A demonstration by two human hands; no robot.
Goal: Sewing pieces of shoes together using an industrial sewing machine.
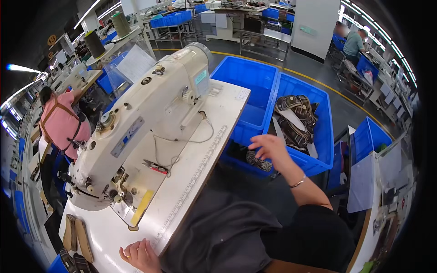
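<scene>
While the right hand [272, 148] reaches with fingers spread, grip released, over a blue bin [314, 136] of striped brown fabric pieces [297, 119], left hand [140, 255] loosely curled and holding nothing on the white table [214, 132] edge, cream sewing machine [136, 123] beside it, tan strips [75, 234] nearby.

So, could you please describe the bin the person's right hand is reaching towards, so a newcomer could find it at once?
Start at the big cream sewing machine on the white table. To its right on the floor stand two blue plastic bins side by side. The right hand hovers by the nearer right bin, the one heaped with brown striped fabric pieces; its left neighbour looks mostly empty.
</scene>
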